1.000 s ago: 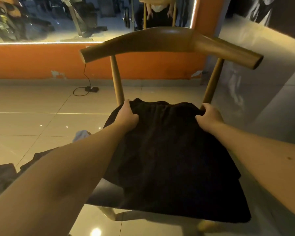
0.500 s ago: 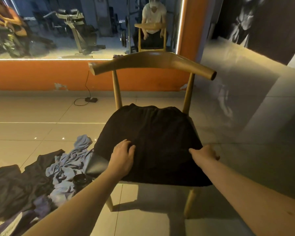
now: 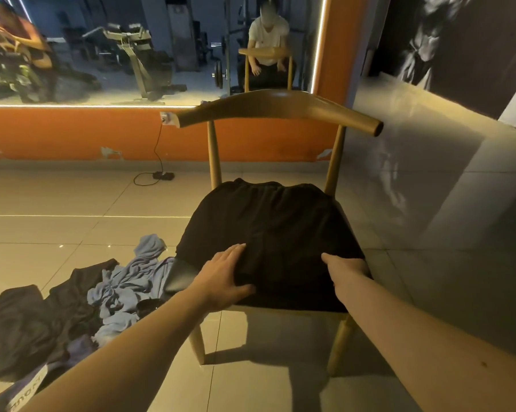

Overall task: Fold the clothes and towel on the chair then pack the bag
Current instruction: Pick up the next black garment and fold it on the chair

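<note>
While fingers [image 3: 236,251] of the left hand [image 3: 224,278] lie straight, together on the black garment [image 3: 268,227] at the seat [image 3: 176,281] front edge, the right hand [image 3: 344,267] hides its fingers at the front right corner, grip unclear; cloth seems soft, light: pinch 2 corners.

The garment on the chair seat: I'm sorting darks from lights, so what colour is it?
The garment is plain black, no pattern visible; the head view shows it.

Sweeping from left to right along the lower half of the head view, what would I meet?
A heap of dark clothes on the floor → crumpled blue cloth → left hand → right hand, both hands on the black garment on the chair.
</note>
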Available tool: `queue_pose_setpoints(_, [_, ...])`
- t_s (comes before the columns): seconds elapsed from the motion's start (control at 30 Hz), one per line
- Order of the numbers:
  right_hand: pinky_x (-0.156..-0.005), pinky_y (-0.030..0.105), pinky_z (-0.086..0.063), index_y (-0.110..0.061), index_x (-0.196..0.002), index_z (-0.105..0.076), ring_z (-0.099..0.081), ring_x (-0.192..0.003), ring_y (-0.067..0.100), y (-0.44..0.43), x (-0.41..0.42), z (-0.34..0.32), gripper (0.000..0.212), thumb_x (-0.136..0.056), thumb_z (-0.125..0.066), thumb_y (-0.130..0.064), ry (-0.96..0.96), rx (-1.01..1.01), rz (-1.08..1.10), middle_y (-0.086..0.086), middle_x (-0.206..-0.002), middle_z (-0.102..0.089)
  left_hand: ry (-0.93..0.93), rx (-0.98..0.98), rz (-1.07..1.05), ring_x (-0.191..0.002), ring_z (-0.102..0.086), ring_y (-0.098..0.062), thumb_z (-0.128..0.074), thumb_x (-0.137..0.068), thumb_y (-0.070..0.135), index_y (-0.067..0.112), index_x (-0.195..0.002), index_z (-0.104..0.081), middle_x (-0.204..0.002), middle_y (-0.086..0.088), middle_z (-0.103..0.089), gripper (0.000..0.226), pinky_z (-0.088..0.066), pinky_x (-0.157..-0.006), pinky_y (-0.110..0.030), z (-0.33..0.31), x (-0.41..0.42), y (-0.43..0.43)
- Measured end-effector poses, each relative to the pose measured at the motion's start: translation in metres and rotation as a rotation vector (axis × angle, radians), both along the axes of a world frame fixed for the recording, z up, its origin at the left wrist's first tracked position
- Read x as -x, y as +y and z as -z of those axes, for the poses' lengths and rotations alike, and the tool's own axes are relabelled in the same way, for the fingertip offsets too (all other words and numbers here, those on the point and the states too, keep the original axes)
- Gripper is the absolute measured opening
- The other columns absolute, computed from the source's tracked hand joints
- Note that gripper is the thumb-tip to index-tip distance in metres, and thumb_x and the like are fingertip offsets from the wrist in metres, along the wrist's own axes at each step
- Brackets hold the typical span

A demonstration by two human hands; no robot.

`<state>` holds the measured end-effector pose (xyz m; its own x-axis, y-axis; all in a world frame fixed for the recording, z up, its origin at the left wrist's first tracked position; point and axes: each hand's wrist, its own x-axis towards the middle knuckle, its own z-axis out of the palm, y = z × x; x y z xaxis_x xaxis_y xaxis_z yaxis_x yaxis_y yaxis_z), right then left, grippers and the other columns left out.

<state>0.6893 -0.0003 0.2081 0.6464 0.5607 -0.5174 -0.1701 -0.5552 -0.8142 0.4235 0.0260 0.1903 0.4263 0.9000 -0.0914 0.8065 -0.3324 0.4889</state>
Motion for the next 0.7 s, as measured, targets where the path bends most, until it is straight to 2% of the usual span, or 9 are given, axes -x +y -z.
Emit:
queue_pose_setpoints(0.07, [-0.107, 0.050, -0.047, -0.006, -0.147, -0.039, -0.051, -0.129, 0.041, 0.005, 0.004, -0.002, 0.071, -0.088, -0.077, -0.019, -0.013, -0.001, 0.015, 0.018, -0.143, -0.049, 0.113, -0.073, 0.005, -0.152, -0.024, -0.024, -0.065, -0.094, 0.051, 0.030, -0.163, -0.009, -0.169, 0.005, -0.018, 0.092, -0.023, -0.125, -0.045, 0.004, -0.006, 0.008])
queue_pose_setpoints(0.17, [-0.103, 0.049, -0.051, -0.008, -0.144, -0.040, -0.057, -0.123, 0.039, 0.014, 0.018, -0.005, 0.073, -0.084, -0.080, -0.019, 0.035, -0.050, 0.067, 0.017, -0.138, -0.052, 0.210, -0.202, 0.014, -0.146, -0.032, -0.024, -0.055, -0.102, 0.044, 0.032, -0.162, -0.019, -0.166, 0.004, -0.029, 0.070, -0.030, -0.118, -0.042, 0.006, -0.013, 0.021])
queue_pose_setpoints(0.3, [-0.102, 0.048, -0.053, -0.009, -0.147, -0.037, -0.058, -0.122, 0.037, 0.025, 0.029, -0.007, 0.089, -0.077, -0.085, -0.035, 0.190, -0.044, 0.101, 0.016, -0.136, -0.053, 0.223, -0.245, 0.004, -0.137, -0.040, -0.021, -0.050, -0.106, 0.034, 0.033, -0.152, -0.043, -0.155, 0.005, -0.044, 0.046, -0.035, -0.114, -0.036, 0.008, -0.013, 0.029])
queue_pose_setpoints(0.37, [-0.102, 0.047, -0.052, -0.008, -0.145, -0.039, -0.057, -0.119, 0.036, 0.031, 0.023, -0.006, 0.084, -0.078, -0.085, -0.030, 0.216, -0.026, 0.055, 0.017, -0.135, -0.055, 0.208, -0.252, 0.017, -0.134, -0.042, -0.019, -0.052, -0.106, 0.031, 0.031, -0.147, -0.051, -0.151, 0.004, -0.048, 0.041, -0.039, -0.112, -0.035, 0.008, -0.014, 0.031])
queue_pose_setpoints(0.5, [-0.099, 0.042, -0.049, 0.000, -0.141, -0.049, -0.059, -0.119, 0.034, 0.031, 0.007, -0.015, 0.057, -0.090, -0.070, -0.013, 0.089, -0.022, -0.128, 0.021, -0.140, -0.055, 0.204, -0.300, 0.031, -0.127, -0.050, -0.016, -0.054, -0.105, 0.029, 0.025, -0.139, -0.060, -0.142, 0.004, -0.055, 0.034, -0.047, -0.107, -0.032, 0.004, -0.016, 0.030])
queue_pose_setpoints(0.6, [-0.101, 0.042, -0.050, -0.001, -0.142, -0.045, -0.056, -0.122, 0.037, 0.024, -0.005, -0.024, 0.059, -0.090, -0.069, -0.013, -0.040, -0.012, -0.095, 0.018, -0.139, -0.053, 0.183, -0.296, 0.016, -0.118, -0.057, -0.016, -0.053, -0.106, 0.027, 0.022, -0.136, -0.060, -0.131, 0.002, -0.061, 0.031, -0.051, -0.102, -0.033, -0.004, -0.012, 0.024])
queue_pose_setpoints(0.7, [-0.088, 0.039, -0.053, -0.002, -0.139, -0.045, -0.059, -0.099, 0.031, 0.013, -0.017, -0.032, 0.059, -0.088, -0.072, -0.016, -0.057, -0.045, -0.027, 0.016, -0.132, -0.055, 0.180, -0.307, 0.086, -0.111, -0.059, -0.016, -0.053, -0.105, 0.028, 0.021, -0.132, -0.062, -0.123, 0.003, -0.061, 0.029, -0.053, -0.093, -0.030, -0.017, -0.006, 0.012])
